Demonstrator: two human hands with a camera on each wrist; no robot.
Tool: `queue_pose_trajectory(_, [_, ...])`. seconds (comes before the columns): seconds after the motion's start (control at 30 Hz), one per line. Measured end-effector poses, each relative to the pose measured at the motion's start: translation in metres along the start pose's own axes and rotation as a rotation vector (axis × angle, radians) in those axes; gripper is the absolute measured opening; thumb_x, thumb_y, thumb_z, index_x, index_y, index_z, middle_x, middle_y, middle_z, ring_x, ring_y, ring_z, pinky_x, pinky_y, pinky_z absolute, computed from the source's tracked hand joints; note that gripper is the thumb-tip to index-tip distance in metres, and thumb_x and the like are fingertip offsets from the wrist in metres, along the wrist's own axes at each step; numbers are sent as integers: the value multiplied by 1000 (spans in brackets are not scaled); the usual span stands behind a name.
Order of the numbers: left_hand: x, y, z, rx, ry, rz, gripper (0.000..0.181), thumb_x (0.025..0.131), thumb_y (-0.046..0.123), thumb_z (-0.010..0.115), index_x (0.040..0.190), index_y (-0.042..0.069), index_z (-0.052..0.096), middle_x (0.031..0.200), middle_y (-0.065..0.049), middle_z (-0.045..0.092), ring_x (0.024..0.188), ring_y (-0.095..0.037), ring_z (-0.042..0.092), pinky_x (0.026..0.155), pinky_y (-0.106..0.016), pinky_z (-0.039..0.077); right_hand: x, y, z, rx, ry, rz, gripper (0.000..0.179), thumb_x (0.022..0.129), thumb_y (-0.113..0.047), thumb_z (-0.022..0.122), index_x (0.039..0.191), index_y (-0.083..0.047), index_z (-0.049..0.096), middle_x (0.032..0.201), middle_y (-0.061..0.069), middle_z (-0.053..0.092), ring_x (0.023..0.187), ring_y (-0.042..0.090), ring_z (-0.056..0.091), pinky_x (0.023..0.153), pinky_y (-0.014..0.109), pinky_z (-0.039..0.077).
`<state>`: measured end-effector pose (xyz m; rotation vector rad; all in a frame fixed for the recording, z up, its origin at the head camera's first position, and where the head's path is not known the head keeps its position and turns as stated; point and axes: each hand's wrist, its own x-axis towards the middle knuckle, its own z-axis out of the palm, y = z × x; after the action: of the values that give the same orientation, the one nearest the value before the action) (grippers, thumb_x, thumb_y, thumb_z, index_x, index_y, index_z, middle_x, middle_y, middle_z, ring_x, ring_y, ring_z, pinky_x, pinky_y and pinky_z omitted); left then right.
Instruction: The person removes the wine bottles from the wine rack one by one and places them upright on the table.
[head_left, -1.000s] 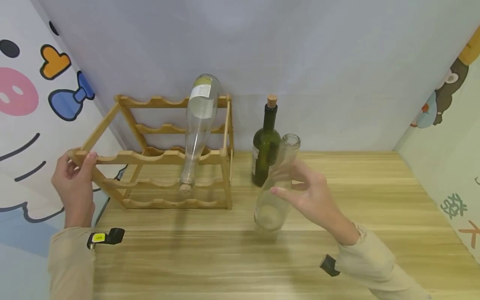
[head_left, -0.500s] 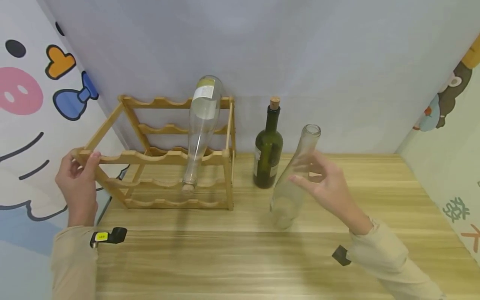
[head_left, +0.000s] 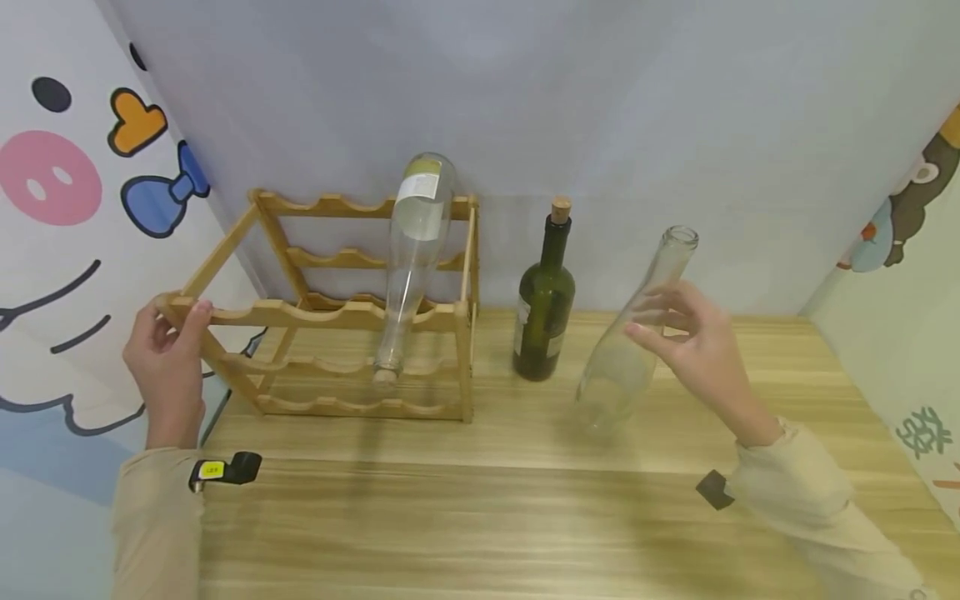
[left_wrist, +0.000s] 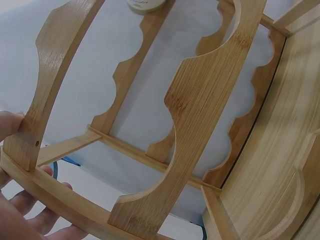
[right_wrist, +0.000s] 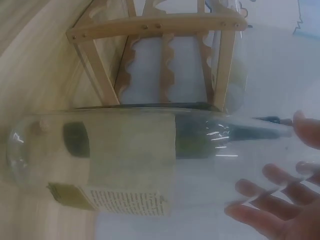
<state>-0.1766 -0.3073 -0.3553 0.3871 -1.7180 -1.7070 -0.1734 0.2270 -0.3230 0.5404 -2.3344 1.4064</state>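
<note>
My left hand grips the upper front left corner of a wooden wine rack; the left wrist view shows fingers around the end piece. A corked clear wine bottle lies across the rack's top row, neck toward me. In my right hand is a second clear wine bottle, held at its upper part between thumb and fingers. It leans with its uncorked mouth to the right, its base low over the table. The right wrist view shows a pale label on it.
Between the rack and the held bottle stands a green wine bottle with a cork, upright near the back wall. The wooden table meets printed side walls on the left and right.
My right hand has carried the clear bottle to the right, away from the green bottle, and it leans more. My left hand keeps its grip on the rack. The head view has shifted slightly.
</note>
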Motion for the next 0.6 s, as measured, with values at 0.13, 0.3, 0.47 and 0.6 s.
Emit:
queue_pose_trajectory(0.13, [1,-1,0,6,-3,-5,42,83,27,74,121,15,62,112,-2,60,100,-15,56,102,-35,41,7,8,-6,-37,5,1,37,81,-2,73,114,-2,57,105,14,65,87,3,64,73,17,53])
queue_pose_trajectory(0.3, [1,-2,0,28,-5,-5,41,83,28,73,121,16,61,114,-1,60,101,-15,56,104,-38,39,17,17,-12,-65,10,26,38,82,-5,73,116,-1,56,107,16,64,85,0,63,73,16,53])
queue_pose_trajectory(0.47, [1,-2,0,42,0,2,41,84,28,73,121,16,61,114,-1,60,100,-15,55,103,-38,40,27,27,-15,-101,10,41,38,83,-7,72,117,-2,55,107,16,65,84,-3,62,70,14,52])
queue_pose_trajectory(0.6, [1,-2,-1,26,-1,11,40,84,27,73,121,15,62,113,-2,60,100,-15,56,102,-36,41,35,33,-18,-116,14,57,39,84,-10,72,118,-3,54,108,16,65,83,-3,62,68,14,52])
